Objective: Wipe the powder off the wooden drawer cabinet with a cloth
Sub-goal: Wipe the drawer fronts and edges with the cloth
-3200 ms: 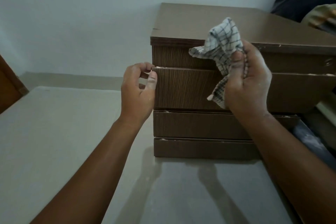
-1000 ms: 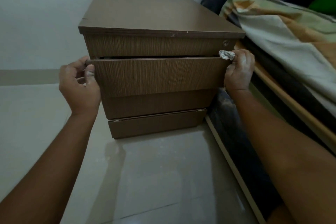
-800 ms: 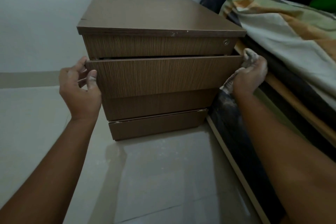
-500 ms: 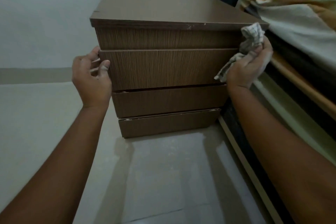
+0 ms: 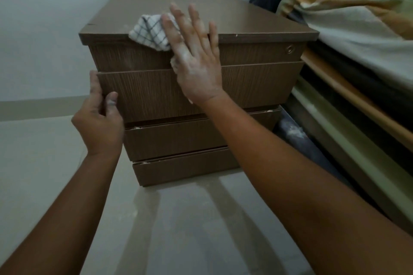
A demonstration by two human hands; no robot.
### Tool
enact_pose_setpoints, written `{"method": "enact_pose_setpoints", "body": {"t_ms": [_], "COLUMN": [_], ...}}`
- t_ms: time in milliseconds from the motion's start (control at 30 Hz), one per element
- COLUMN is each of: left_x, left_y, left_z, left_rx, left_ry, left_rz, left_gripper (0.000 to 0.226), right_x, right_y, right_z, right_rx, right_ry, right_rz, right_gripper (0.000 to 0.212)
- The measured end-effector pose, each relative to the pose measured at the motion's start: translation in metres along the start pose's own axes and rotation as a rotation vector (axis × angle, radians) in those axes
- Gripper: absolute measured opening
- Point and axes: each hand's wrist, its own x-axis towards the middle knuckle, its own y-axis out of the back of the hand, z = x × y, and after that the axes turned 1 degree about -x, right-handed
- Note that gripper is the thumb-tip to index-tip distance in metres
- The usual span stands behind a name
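Note:
The brown wooden drawer cabinet (image 5: 250, 22) stands on the floor against the wall. A white checked cloth (image 5: 149, 31) lies over the front edge of its top, left of centre. My right hand (image 5: 196, 62), dusted with white powder, presses flat on the cloth with fingers spread, reaching from the top down over the upper front panel. My left hand (image 5: 100, 123) grips the left edge of the second drawer front (image 5: 152, 94), thumb on its face. Small white specks sit along the lower drawer edges.
A bed with a patterned blanket (image 5: 357, 29) and a wooden frame (image 5: 348, 96) runs close along the cabinet's right side. White powder (image 5: 292, 133) lies in the narrow gap between them. Pale tiled floor (image 5: 178, 230) spreads in front, and a white wall (image 5: 44, 29) stands behind.
My right hand has carried the cloth from the cabinet's right front corner up onto the top's front edge, left of centre, and flattened on it. The drawer has closed; my left hand stays on its edge.

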Motion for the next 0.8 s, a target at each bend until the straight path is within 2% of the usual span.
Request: {"method": "enact_pose_setpoints", "body": {"t_ms": [133,300,400,467,567,633,700,800], "left_x": [-0.001,-0.003,-0.003,-0.003,-0.008,-0.016,-0.026,-0.043], "left_y": [-0.001,0.000,0.005,0.011,0.018,0.020,0.020,0.020], "left_z": [-0.001,-0.005,-0.002,0.003,-0.003,-0.011,-0.019,-0.030], "left_rx": [0.004,-0.059,-0.167,-0.186,-0.195,-0.170,-0.091,0.027], "left_ry": [-0.010,0.021,0.068,0.093,0.136,0.155,0.136,0.071], "left_rz": [-0.007,-0.047,-0.091,-0.086,-0.057,-0.052,-0.056,-0.111], "left_gripper": [0.053,0.056,0.056,0.053,0.040,0.031,0.026,0.018], "right_x": [-0.017,-0.032,-0.039,-0.040,-0.039,-0.040,-0.045,-0.060], "right_y": [0.005,0.016,0.023,0.030,0.045,0.051,0.049,0.035], "right_z": [0.055,0.101,0.116,0.121,0.107,0.085,0.057,0.013], "right_rx": [-0.066,0.006,0.156,0.294,0.389,0.411,0.471,0.602], "right_ry": [-0.215,-0.495,-0.651,-0.699,-0.639,-0.524,-0.443,-0.381], "right_rz": [0.053,0.121,0.225,0.359,0.547,0.580,0.525,0.356], "right_gripper": [0.069,0.069,0.067,0.059,0.047,0.045,0.050,0.056]}}
